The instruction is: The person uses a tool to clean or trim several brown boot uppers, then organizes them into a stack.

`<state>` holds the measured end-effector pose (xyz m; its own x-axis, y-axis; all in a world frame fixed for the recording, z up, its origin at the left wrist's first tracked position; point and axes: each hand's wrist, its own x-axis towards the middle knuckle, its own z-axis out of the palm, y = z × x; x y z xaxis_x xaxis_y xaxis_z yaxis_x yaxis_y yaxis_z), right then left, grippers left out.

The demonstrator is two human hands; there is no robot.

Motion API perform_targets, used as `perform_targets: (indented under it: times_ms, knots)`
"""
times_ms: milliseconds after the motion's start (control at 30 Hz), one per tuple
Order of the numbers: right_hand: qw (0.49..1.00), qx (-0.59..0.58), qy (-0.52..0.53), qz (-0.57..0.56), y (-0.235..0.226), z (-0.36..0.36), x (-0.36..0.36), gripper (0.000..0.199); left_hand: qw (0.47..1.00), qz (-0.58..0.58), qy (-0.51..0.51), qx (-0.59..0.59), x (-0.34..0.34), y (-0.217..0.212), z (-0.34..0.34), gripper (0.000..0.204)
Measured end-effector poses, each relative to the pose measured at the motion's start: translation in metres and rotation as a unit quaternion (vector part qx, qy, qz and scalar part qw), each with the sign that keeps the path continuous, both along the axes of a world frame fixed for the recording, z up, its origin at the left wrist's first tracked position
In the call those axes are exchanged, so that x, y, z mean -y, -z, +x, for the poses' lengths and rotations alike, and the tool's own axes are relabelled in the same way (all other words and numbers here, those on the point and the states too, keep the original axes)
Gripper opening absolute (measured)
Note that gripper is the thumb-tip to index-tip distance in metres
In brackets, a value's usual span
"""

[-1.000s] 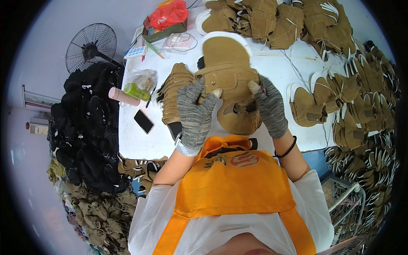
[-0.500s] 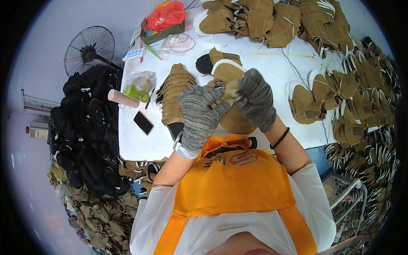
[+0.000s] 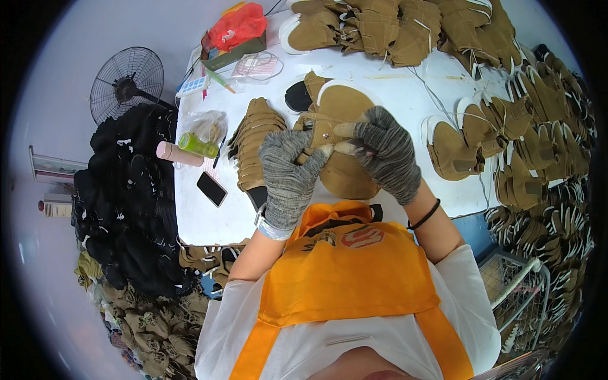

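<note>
White tabletop (image 3: pixel 405 95), near edge, left hand (image 3: pixel 288 174) and right hand (image 3: pixel 386 155), gloved fingers pinched narrow on tan shoe upper (image 3: pixel 339 136), its underside hidden.

Your left hand (image 3: pixel 288 177) and right hand (image 3: pixel 385 158) cover the middle of the tan shoe upper (image 3: pixel 342 136), so you cannot tell how your fingertips grip it. Behind that upper, the heap of shoes (image 3: pixel 405 22) is cut off by the picture's top edge.

White table (image 3: pixel 405 88), pale floor (image 3: pixel 76 63), standing fan (image 3: pixel 126 82) at left
</note>
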<state>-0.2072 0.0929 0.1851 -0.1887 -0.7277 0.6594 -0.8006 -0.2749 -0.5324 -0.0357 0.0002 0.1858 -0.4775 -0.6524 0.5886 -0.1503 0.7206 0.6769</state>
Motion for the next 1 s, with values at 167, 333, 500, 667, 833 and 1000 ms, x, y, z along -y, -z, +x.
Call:
perform_targets:
  times_ms: [167,333,500,667,833,1000]
  knots:
    - [0.996,0.044,0.069,-0.022,0.018,-0.012,0.001,0.015,0.999,-0.035,0.003,0.011,0.003,0.003,0.003,0.028]
    - [0.938,0.237,0.251,0.025,0.049,-0.065,-0.026,0.023,0.996,0.026,-0.049,-0.067,0.013,0.028,0.016,0.037]
    - [0.957,0.194,0.166,0.140,0.057,-0.056,-0.030,0.037,0.995,0.034,-0.022,-0.093,0.013,0.042,0.015,0.044]
    - [0.804,0.567,-0.085,0.158,0.040,-0.012,-0.017,0.042,0.992,-0.122,-0.007,0.013,0.008,0.046,0.009,0.041]
    - [0.653,0.735,-0.164,0.080,0.066,0.002,-0.007,0.049,0.976,-0.217,0.004,0.027,0.007,0.046,0.015,0.037]
    - [0.620,0.749,-0.218,0.081,0.078,0.001,-0.006,0.055,0.988,-0.118,-0.013,-0.102,0.001,0.024,0.019,0.024]
